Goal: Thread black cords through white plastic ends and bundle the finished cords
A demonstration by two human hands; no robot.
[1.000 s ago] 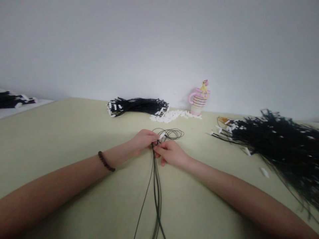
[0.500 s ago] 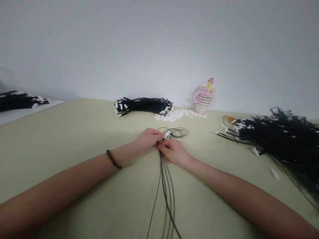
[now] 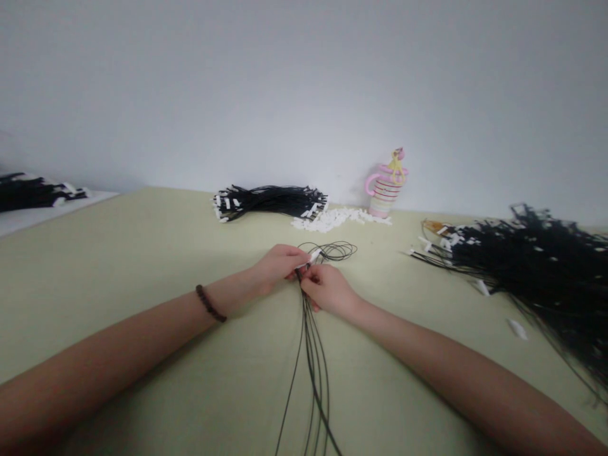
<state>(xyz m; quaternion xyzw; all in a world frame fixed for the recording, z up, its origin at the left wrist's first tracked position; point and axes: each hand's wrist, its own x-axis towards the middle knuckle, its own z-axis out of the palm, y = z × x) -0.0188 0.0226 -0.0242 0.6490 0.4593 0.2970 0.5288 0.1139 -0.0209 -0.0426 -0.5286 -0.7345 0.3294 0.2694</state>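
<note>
Several thin black wires (image 3: 311,361) run from my fingers down to the near edge of the view. My left hand (image 3: 280,263) is closed in a pinch on a white connector (image 3: 315,255) and the wire ends beside it. Close against it, my right hand (image 3: 329,286) is closed with thumb and forefinger on the black wires just below the connector. The fingers cover the exact point where wire and connector meet. Just beyond both hands, loops of thin black wire (image 3: 342,251) lie on the table.
Behind my hands lie a bundle of black wires (image 3: 275,201) with white ends, a heap of small white pieces (image 3: 327,220) and a striped pink mug (image 3: 384,193). A large wire pile (image 3: 536,266) spreads at right, near a loose white piece (image 3: 517,329). More wires (image 3: 28,192) lie far left.
The whole view has shifted slightly, so everything sits a little further left. The white connector shows more clearly above my fingers. Both hands keep their pinch.
</note>
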